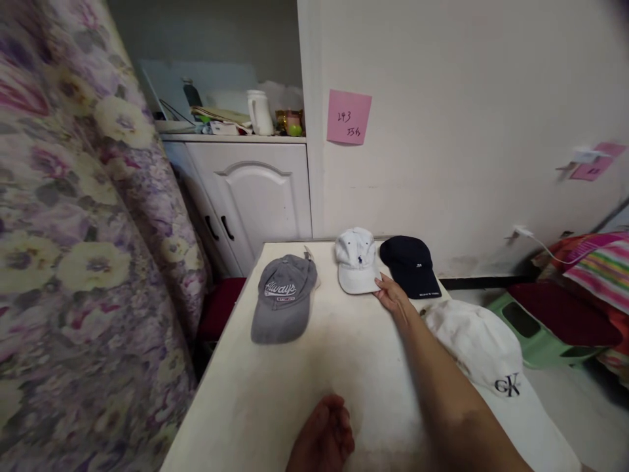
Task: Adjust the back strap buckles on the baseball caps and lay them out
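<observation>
Sm. white cap [360,252] nr far edge of table [339,354] lies L of R hand [390,294], which pinches its brim [356,281]; loosely curled L hand [327,432] is farther.

A white fabric baseball cap [358,262], small and round-crowned, sits slightly right of the frame's centre. A little dark-blue figure emblem [360,259] marks its front, below two dark eyelets. It stands crown up, the curved brim pointing toward the frame's bottom, pinched at the brim's right edge.
</observation>
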A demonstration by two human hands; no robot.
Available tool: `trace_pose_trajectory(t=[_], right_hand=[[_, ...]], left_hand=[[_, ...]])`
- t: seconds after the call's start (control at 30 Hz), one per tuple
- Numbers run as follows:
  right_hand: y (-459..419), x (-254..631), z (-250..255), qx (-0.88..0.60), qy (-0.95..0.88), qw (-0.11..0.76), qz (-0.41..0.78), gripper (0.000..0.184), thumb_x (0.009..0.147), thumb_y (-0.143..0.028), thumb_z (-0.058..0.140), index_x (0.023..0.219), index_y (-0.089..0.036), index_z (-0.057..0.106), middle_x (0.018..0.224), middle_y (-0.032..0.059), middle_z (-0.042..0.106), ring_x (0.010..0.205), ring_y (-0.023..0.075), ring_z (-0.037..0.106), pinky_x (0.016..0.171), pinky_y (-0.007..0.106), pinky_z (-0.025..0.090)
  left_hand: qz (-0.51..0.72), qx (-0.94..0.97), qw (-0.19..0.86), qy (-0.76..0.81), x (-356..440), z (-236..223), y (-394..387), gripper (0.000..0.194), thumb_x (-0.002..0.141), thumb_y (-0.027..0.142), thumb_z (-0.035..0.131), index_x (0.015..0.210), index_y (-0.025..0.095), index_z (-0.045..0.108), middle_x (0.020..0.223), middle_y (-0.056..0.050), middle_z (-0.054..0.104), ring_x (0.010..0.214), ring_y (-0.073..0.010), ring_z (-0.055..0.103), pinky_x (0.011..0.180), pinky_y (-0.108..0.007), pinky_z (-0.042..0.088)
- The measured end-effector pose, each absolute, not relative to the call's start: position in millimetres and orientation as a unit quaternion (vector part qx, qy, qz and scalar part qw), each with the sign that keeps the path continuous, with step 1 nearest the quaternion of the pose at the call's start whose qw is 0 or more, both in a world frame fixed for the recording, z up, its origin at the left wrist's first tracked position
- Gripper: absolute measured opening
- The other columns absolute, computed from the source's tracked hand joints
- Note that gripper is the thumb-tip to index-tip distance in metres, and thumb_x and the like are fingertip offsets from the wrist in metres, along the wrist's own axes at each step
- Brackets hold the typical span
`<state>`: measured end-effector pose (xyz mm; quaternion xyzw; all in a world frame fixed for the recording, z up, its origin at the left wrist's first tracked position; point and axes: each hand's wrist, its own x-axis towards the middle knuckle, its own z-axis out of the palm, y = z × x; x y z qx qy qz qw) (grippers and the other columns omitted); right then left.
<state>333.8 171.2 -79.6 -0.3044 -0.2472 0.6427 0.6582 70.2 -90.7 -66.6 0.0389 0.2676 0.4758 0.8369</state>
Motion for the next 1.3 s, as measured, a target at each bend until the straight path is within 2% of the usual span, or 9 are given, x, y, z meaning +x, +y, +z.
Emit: trace_pose_trajectory(t=[0.23,0.4,0.5,0.6,0.77,0.93,1.3], right_hand=[[186.5,326.6,-58.9,-0.274,-0.242,0.684,0.631,0.037,0.073,-0.002,0.064,0.107,-0.017,0.065,0.107,0.0065,0.075,0.096,0.0185,0.072,0.083,0.029,0.062],[198.2,319.2,-59.6,-0.304,-0.227,0.680,0.628,0.039,0.076,-0.001,0.066,0.113,-0.016,0.063,0.106,0.0069,0.074,0.093,0.0193,0.072,0.079,0.031,0.062],[195.0,320.0,-70.1,-0.353,-0.196,0.684,0.608,0.027,0.089,-0.014,0.066,0.115,-0.015,0.061,0.106,0.0071,0.070,0.088,0.0188,0.070,0.075,0.034,0.061],[189.1,321.8,-78.2,-0.399,-0.167,0.687,0.585,0.028,0.096,-0.029,0.061,0.120,-0.015,0.059,0.114,0.0081,0.065,0.092,0.0193,0.067,0.077,0.037,0.059],[183.7,319.2,-79.4,-0.446,-0.151,0.682,0.560,0.032,0.096,-0.030,0.061,0.124,-0.016,0.058,0.121,0.0093,0.062,0.099,0.0218,0.065,0.082,0.041,0.058],[176.1,313.6,-83.5,-0.472,-0.161,0.683,0.534,0.031,0.096,-0.030,0.061,0.123,-0.016,0.058,0.120,0.0091,0.062,0.098,0.0214,0.065,0.081,0.040,0.058],[141.1,312.4,-99.0,-0.455,-0.211,0.715,0.487,0.029,0.096,-0.030,0.061,0.122,-0.016,0.059,0.117,0.0086,0.063,0.095,0.0205,0.065,0.080,0.039,0.058]], left_hand=[[0.476,0.024,0.834,0.277,70.5,-70.0,-90.3,0.027,0.063,0.024,0.091,0.084,0.014,0.077,0.074,-0.005,0.071,0.067,-0.0125,0.065,0.063,-0.021,0.050],[0.476,0.028,0.834,0.278,71.1,-74.7,-90.6,0.026,0.066,0.025,0.089,0.086,0.014,0.077,0.074,-0.005,0.070,0.068,-0.0127,0.065,0.062,-0.021,0.050],[0.475,0.044,0.836,0.270,71.8,-73.2,-90.9,0.026,0.068,0.027,0.089,0.085,0.014,0.076,0.073,-0.005,0.069,0.067,-0.0127,0.064,0.061,-0.021,0.050],[0.472,0.053,0.835,0.278,71.9,-70.0,-91.2,0.024,0.069,0.027,0.088,0.086,0.016,0.076,0.074,-0.005,0.069,0.067,-0.0128,0.064,0.062,-0.021,0.051],[0.468,0.043,0.838,0.278,71.7,-65.9,-92.1,0.025,0.066,0.026,0.090,0.083,0.016,0.076,0.074,-0.004,0.069,0.068,-0.0117,0.065,0.065,-0.021,0.052],[0.470,0.050,0.835,0.282,72.2,-61.0,-92.9,0.029,0.064,0.027,0.091,0.085,0.013,0.076,0.076,-0.004,0.070,0.069,-0.0118,0.065,0.066,-0.021,0.051],[0.470,0.064,0.840,0.265,71.3,-62.9,-91.1,0.018,0.075,0.022,0.083,0.089,0.013,0.076,0.080,-0.005,0.071,0.073,-0.0130,0.066,0.070,-0.023,0.052]])
